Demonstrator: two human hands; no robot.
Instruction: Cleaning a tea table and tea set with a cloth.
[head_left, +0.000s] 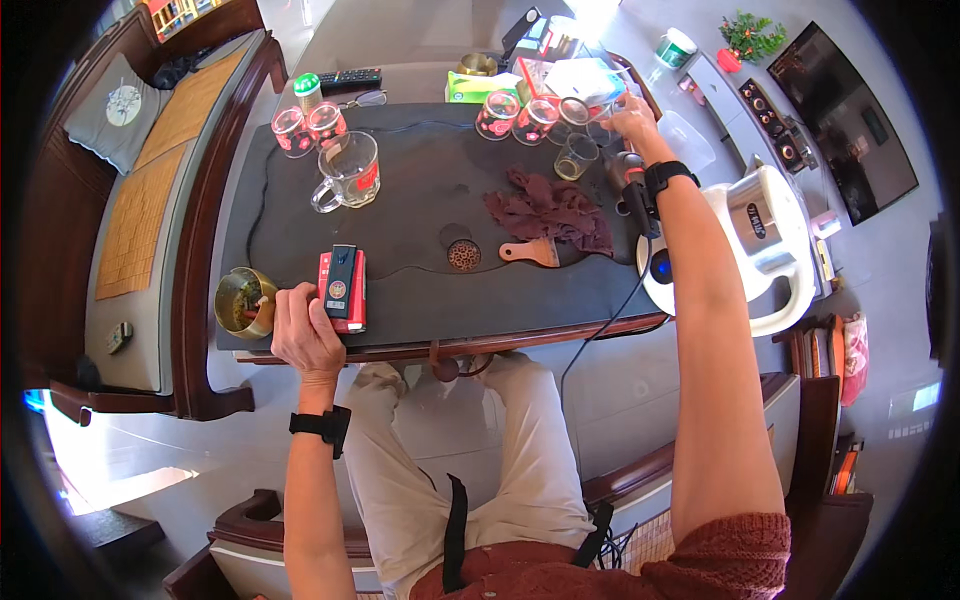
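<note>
My left hand (306, 334) rests at the table's front edge and holds nothing that I can see. It lies between a brass-coloured bowl (246, 304) with dark scraps inside and a red box (355, 294) with a black pack (341, 277) on top. My right hand (636, 124) reaches to the far right, fingers at the rim of a drinking glass (601, 129) that they partly hide. Close by are another transparent glass (576, 157), a dark-rimmed glass (574, 112) and two flower-printed glasses, one (498, 116) left of the other (535, 121).
A crumpled maroon cloth (551, 210) and a wooden-handled brush (531, 252) lie on the dark tea table (420, 300). A glass mug (351, 171) stands at left. The white electric kettle (765, 225) is beside my right forearm; a cord (600, 331) hangs over the front edge.
</note>
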